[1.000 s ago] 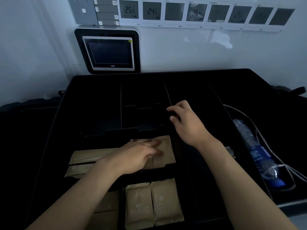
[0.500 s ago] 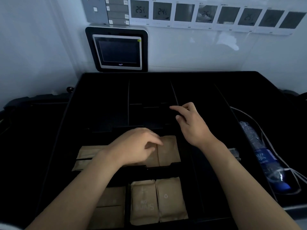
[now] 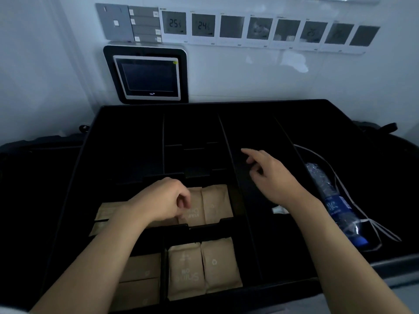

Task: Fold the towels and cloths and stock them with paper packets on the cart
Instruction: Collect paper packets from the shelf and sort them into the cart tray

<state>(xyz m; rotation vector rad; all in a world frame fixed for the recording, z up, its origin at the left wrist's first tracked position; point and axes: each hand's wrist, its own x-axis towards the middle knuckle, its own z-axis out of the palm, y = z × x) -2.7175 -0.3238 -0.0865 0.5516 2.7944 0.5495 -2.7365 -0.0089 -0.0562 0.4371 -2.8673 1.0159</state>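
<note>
From the head view, the black divided tray [image 3: 97,168] on the cart is filling most of the frame, and the brown paper packets [image 3: 216,203] are lying flat in its compartments at six and seven o'clock from the tray's middle: a pair side by side in the middle row, another pair [image 3: 204,267] in the nearest row, and more packets [image 3: 140,277] stacked flat at their nine o'clock. The left hand [image 3: 162,201] is hovering over or resting on the middle-row packets with its fingers curled under; I cannot tell whether it is pinching one, because the fingertips are hidden. The right hand [image 3: 272,175] is hanging over the long dark compartment at three o'clock, fingers loose, forefinger pointing out, holding nothing. A water bottle [image 3: 333,200] and a white cord [image 3: 340,184] are lying in the far right channel. The packets are looking thin, matte and slightly puffed (faint pale print on the faces), so they are probably sliding easily on one another. The risk, as I judge it, is the left hand dragging a neighbouring packet askew across the divider, or the dim light hiding a misplaced one. No towels or cloths are showing.
</note>
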